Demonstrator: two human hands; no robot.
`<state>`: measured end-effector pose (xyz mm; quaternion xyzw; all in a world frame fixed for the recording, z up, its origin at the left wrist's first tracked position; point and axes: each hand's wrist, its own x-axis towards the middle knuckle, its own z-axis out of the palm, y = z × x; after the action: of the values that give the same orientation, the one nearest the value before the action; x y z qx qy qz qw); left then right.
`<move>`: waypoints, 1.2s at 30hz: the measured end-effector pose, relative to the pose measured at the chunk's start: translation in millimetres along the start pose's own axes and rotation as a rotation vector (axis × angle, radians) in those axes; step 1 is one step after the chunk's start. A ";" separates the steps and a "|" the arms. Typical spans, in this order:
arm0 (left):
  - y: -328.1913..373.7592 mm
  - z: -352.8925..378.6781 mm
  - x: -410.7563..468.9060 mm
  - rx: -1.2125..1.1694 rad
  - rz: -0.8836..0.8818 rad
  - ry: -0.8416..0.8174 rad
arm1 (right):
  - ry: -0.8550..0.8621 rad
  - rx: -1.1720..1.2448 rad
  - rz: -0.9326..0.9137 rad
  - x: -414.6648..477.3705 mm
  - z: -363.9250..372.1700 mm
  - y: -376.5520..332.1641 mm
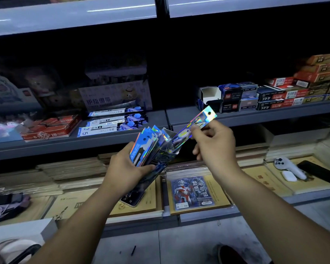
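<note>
I read this step as drawing one pack out of the bunch so it can go with its kind on the shelf. My left hand point(122, 168) is curled round the lower part of the fanned packs point(147, 147) and the dark open carton point(161, 164) they stand in, held up in front of the middle shelf point(65, 143). My right hand point(213, 141) sits well to the right of it and a little higher. Its thumb and fingers pinch a single holographic pack point(203, 119) just below the hang-hole end. That pack slants up to the right, with its lower end down by the carton's mouth; I cannot tell whether it is fully free of it. To do this cleanly I would pull along the pack's own length, up and to the right, not sideways, so the neighbouring packs are not dragged out with it. I would tighten the left hand a touch, because the fan looks loose and the glossy faces will likely slide on each other. Once the lower end clears, I would lay the pack flat and carry it far and left to the row of matching packs point(114, 121) lying on the shelf beside the red 2B boxes point(51, 128). There I would line it up with them, hang-hole end to the right like theirs. The main risk I see is spilling the bunch onto the notebooks point(137, 204) on the near, lower shelf.
</note>
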<state>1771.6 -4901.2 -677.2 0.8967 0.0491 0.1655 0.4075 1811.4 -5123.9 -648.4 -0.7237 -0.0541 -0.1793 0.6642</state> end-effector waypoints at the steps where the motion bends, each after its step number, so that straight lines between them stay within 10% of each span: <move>1: 0.6 0.5 -0.2 -0.002 0.002 0.001 | -0.035 -0.058 0.006 -1.0 1.6 1.9; 7: 3.0 -0.5 -2.2 -0.002 0.001 -0.009 | -0.462 -0.174 0.190 -5.2 1.7 2.0; 36: -0.5 4.8 -5.7 0.269 0.145 -0.126 | -0.307 -0.136 0.040 -5.5 6.8 -6.7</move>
<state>1767.9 -4905.6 -681.9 0.9530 -0.0198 0.1298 0.2732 1805.4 -5115.6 -644.3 -0.7867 -0.1285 -0.0565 0.6012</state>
